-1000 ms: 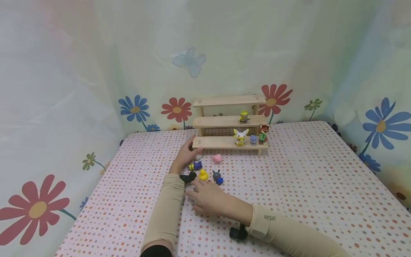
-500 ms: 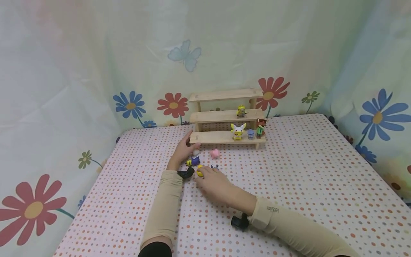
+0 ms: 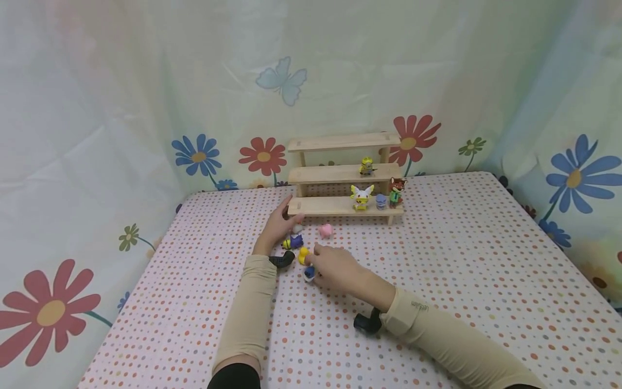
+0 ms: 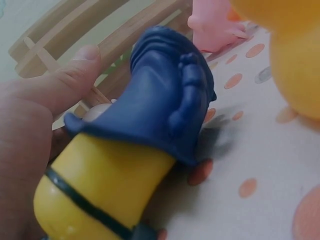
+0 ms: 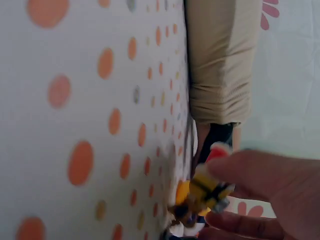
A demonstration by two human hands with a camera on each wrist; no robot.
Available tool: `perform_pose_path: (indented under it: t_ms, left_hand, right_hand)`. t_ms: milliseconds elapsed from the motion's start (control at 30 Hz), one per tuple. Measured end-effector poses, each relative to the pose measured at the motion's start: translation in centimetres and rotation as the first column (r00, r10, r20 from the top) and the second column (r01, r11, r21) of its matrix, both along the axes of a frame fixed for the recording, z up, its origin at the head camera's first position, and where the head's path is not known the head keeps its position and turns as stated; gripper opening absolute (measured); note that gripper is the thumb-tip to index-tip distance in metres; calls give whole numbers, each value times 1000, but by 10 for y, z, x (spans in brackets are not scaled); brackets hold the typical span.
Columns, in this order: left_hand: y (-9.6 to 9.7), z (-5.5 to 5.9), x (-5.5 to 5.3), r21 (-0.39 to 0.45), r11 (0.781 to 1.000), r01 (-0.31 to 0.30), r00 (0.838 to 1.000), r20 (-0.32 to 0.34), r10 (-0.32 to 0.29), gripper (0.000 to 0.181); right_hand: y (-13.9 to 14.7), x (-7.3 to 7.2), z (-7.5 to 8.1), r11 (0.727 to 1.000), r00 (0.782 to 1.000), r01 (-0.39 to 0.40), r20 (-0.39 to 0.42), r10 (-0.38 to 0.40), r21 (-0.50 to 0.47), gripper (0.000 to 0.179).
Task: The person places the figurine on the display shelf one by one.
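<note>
My left hand (image 3: 276,229) grips the left end of the lowest step of a wooden three-tier shelf (image 3: 325,206), thumb at the front edge. My right hand (image 3: 340,267) pinches a small minion figurine (image 5: 207,187) between thumb and fingers, over the table by the duck. The figurine has a yellow body, dark straps and a red-and-white top; a blue part shows below the fingers in the head view. Beside the fingertips is a yellow rubber duck (image 3: 303,255). A yellow figurine with a dark blue hat (image 4: 160,95) lies next to my left wrist.
A pink pig-like figurine (image 3: 326,231) and a small whitish toy (image 3: 297,228) sit before the shelf. On the lowest step stand a white-eared yellow figurine (image 3: 361,198), a bluish figurine (image 3: 381,201) and a fox figurine (image 3: 397,192). The middle step bears another minion (image 3: 366,166).
My right hand reached forward over the toys right of the duck, took up the figurine there and drew it leftward and back. The left hand stays at the shelf.
</note>
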State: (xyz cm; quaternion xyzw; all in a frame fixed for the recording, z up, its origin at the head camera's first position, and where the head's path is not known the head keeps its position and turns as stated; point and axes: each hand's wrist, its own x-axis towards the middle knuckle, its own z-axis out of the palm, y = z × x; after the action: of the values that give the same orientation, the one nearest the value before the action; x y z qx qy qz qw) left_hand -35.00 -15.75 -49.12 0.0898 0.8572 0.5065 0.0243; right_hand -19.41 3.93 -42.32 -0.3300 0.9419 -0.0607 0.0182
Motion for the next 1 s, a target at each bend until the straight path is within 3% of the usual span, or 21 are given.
perform_pose_path:
  t_ms: [133, 233, 333, 433, 500, 600, 667, 1000]
  left_hand:
    - [0, 1, 1, -1, 1000, -1, 1000, -10, 1, 96]
    - [0, 2, 2, -16, 1000, -3, 1000, -21, 2, 94]
    - [0, 3, 2, -22, 1000, 2, 1000, -24, -3, 93]
    - [0, 3, 2, -32, 999, 0, 1000, -15, 0, 93]
    - [0, 3, 2, -39, 999, -6, 1000, -9, 5, 94]
    - [0, 2, 2, -54, 998, -15, 1000, -3, 15, 96]
    - [1, 2, 2, -56, 998, -18, 1000, -5, 17, 96]
    - [1, 2, 2, -51, 999, -21, 1000, -6, 20, 93]
  right_hand:
    - [7, -4, 10, 994, 999, -6, 52, 12, -113, 31]
    - [13, -9, 20, 962, 994, 5, 109, 26, -272, 29]
    - [22, -14, 34, 892, 986, 35, 164, 44, -451, 32]
    - [35, -20, 47, 793, 980, 72, 190, 55, -605, 37]
    - [45, -24, 55, 721, 977, 103, 207, 57, -685, 39]
    - [60, -31, 64, 643, 978, 127, 204, 45, -755, 41]
    - [69, -35, 68, 604, 977, 147, 209, 34, -783, 42]
    - [99, -48, 74, 468, 961, 252, 274, -21, -847, 44]
